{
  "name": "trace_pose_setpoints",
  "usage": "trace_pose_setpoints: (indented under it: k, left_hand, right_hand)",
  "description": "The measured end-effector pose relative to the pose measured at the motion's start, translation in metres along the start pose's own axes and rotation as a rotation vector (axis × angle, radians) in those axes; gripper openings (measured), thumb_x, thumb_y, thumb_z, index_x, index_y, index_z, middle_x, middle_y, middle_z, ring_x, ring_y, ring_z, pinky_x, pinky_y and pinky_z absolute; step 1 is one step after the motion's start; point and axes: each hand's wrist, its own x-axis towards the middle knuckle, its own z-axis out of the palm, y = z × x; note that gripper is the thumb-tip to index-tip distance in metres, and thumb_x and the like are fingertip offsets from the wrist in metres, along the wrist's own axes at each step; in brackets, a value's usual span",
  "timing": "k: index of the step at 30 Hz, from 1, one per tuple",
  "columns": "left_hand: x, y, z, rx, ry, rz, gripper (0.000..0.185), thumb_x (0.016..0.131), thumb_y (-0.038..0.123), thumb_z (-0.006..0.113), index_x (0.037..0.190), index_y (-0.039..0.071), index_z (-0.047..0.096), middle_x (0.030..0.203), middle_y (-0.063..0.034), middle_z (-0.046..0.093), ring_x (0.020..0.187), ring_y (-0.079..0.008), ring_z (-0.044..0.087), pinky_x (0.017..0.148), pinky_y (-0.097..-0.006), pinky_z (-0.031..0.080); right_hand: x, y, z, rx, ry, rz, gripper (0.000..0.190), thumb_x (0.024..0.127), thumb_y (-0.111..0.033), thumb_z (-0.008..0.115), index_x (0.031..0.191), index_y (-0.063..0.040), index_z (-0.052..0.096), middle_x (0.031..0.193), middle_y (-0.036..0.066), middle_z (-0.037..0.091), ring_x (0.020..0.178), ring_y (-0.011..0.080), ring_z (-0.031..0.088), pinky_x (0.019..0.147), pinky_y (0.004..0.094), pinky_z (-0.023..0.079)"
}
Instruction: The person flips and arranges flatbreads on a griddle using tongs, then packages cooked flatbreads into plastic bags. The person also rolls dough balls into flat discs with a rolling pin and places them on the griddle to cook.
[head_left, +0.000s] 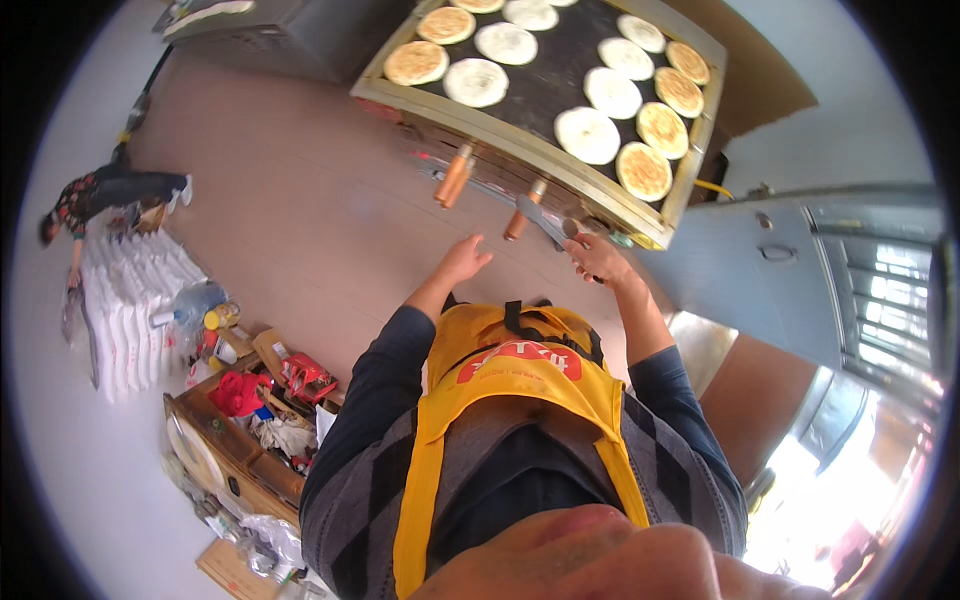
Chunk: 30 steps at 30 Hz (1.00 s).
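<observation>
A pair of metal tongs (541, 222) is gripped in my right hand (600, 259), its head angled up and left beside a griddle's front handle. My left hand (463, 259) holds nothing, its fingers apart in front of the griddle. Several round flatbreads lie on the dark griddle (536, 112) with its pale metal rim. Those in the outer columns, such as the browned flatbread (643, 171) at the near right corner, have brown tops. Pale flatbreads, like the white flatbread (587, 135), lie further in on both sides.
Wooden-looking handles (453, 180) jut from the griddle's front. A blue-grey door (750, 255) stands at right. At left are a cluttered wooden cabinet (262, 469), stacked white sacks (135, 315) and a large water bottle (196, 302). Another person (97, 195) bends by the sacks.
</observation>
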Motion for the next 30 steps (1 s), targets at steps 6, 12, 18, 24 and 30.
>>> trace_pose_setpoints:
  k: [6, 12, 18, 24, 30]
  left_hand:
    - [-0.163, -0.253, -0.035, 0.197, 0.135, -0.331, 0.05, 0.097, 0.044, 0.06, 0.116, -0.001, 0.07, 0.119, -0.026, 0.069, 0.115, -0.0431, 0.064, 0.099, -0.0494, 0.051]
    - [-0.311, -0.353, -0.108, 0.075, -0.351, -0.788, 0.04, 0.091, 0.03, 0.069, 0.115, -0.002, 0.069, 0.1, -0.0214, 0.074, 0.086, -0.0313, 0.075, 0.068, -0.045, 0.06]
    - [-0.246, -0.349, -0.188, -0.487, 0.069, -1.14, 0.036, 0.085, 0.019, 0.072, 0.12, 0.014, 0.07, 0.115, -0.0137, 0.07, 0.104, -0.0323, 0.07, 0.086, -0.0438, 0.059]
    - [-0.181, -0.37, -0.251, -0.468, 0.23, -0.762, 0.034, 0.086, 0.02, 0.071, 0.119, 0.015, 0.07, 0.137, -0.0122, 0.06, 0.127, -0.0324, 0.058, 0.102, -0.0412, 0.052]
    - [-0.199, -0.388, -0.298, -0.15, 0.079, -0.901, 0.033, 0.095, 0.028, 0.066, 0.122, 0.008, 0.07, 0.122, -0.0157, 0.071, 0.115, -0.033, 0.067, 0.096, -0.0384, 0.055]
  right_hand:
    - [0.066, -0.011, 0.035, 0.118, 0.276, -0.125, 0.043, 0.102, -0.039, 0.061, 0.118, 0.001, 0.065, 0.089, 0.007, 0.066, 0.071, 0.0135, 0.064, 0.057, 0.0263, 0.049]
    - [0.069, -0.065, 0.092, -0.389, 0.762, -0.466, 0.033, 0.099, -0.027, 0.064, 0.115, 0.002, 0.069, 0.093, 0.016, 0.073, 0.078, 0.0262, 0.072, 0.07, 0.038, 0.056]
    - [0.107, -0.239, 0.181, -0.279, 0.296, -0.7, 0.028, 0.096, -0.015, 0.067, 0.116, 0.005, 0.065, 0.094, 0.017, 0.072, 0.076, 0.0265, 0.075, 0.064, 0.038, 0.056]
    - [0.213, -0.371, 0.218, -0.65, 0.028, -0.859, 0.028, 0.091, -0.011, 0.07, 0.116, 0.001, 0.065, 0.1, 0.02, 0.067, 0.076, 0.0342, 0.067, 0.069, 0.0402, 0.055]
    - [0.317, -0.497, 0.246, -0.753, -0.079, -0.954, 0.038, 0.092, -0.017, 0.071, 0.125, 0.001, 0.065, 0.106, 0.022, 0.069, 0.078, 0.0345, 0.069, 0.071, 0.043, 0.056]
